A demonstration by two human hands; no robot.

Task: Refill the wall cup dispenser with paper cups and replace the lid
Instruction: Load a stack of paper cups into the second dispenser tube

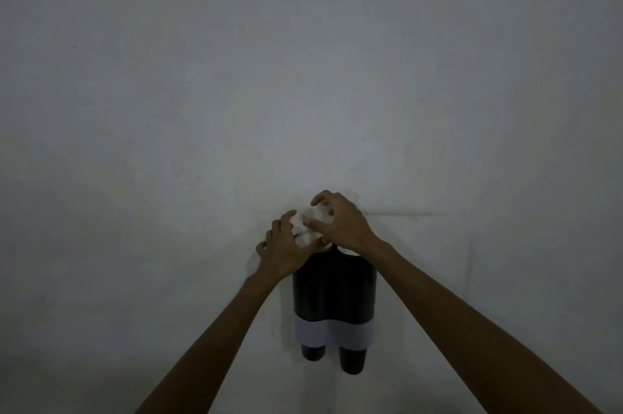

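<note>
Up at the top of the dispenser (333, 292), the right hand (340, 223) arches with its fingers curled like a claw around something pale and blurred, likely the lid or a cup; whether it truly grips it I cannot tell. Just beside and slightly below it, the left hand (286, 251) spreads its fingers over the left top opening, its thumb touching the pale round shape there; its hold is also unclear. Below both hands the dispenser hangs on the wall (202, 110), a dark double tube with a pale band (333, 332) across its lower part. Under the band two dark cups (352, 361) poke out, one beneath each hand, the right one hanging a little lower. Both bare forearms reach up from the bottom edge of the view, and the dim grey wall fills everything around them.
</note>
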